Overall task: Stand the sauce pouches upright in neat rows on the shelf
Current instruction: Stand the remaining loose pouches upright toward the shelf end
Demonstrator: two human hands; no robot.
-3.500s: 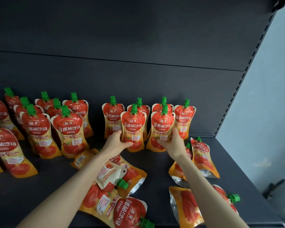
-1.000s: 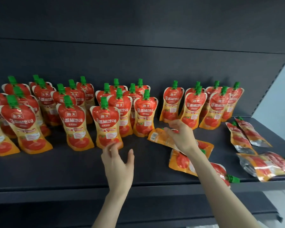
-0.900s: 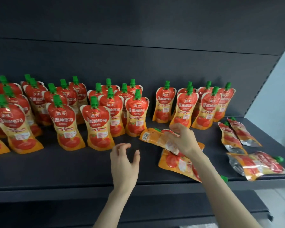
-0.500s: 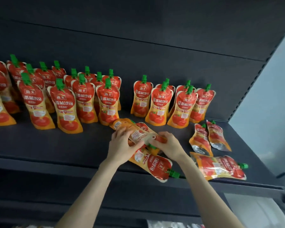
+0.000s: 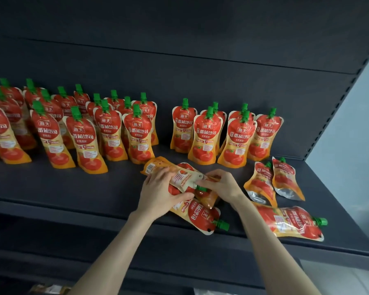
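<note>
Left hand and right hand, both curled round one glossy, green-capped pouch

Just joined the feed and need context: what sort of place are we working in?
Likely a shop aisle or stockroom: a dark metal shelf with a slotted upright at its right, stocked with many identical green-capped sauce pouches.

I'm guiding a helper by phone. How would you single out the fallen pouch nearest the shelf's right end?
Along the dark shelf, follow the front edge to the right end. A pouch lies flat there. Unlike the two pouches behind it, capped toward the back wall, its green cap points right.
</note>
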